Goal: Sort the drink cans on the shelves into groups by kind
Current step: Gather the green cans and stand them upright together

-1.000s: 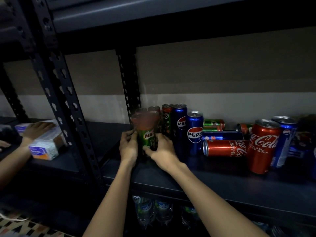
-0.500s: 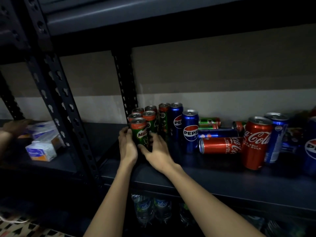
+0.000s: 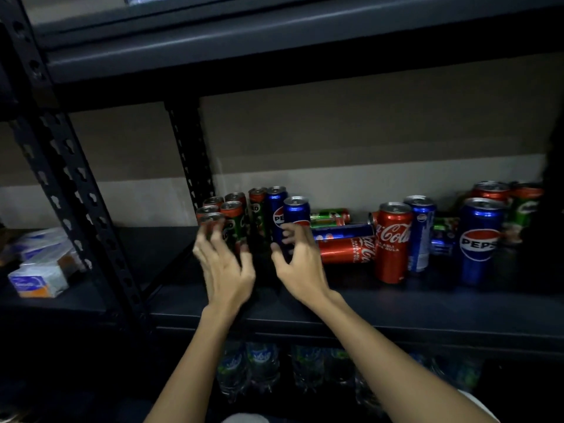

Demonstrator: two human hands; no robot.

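Hands (image 3: pixel 262 270) spread, holding nothing; Milo cans (image 3: pixel 233 219) (label blurred), Pepsi can (image 3: pixel 479 242), Coca-Cola can (image 3: pixel 392 242) upright.

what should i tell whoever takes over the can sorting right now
Left hand: open, at the Milo cans, gripping nothing.
Right hand: open, fingers spread in front of the two upright Pepsi cans, no grip.
Done: Milo cluster stands at the shelf's left end, two Pepsi beside it.
Left: lying Coke, lying Pepsi and lying Milo; upright Coke and Pepsi at right remain mixed.
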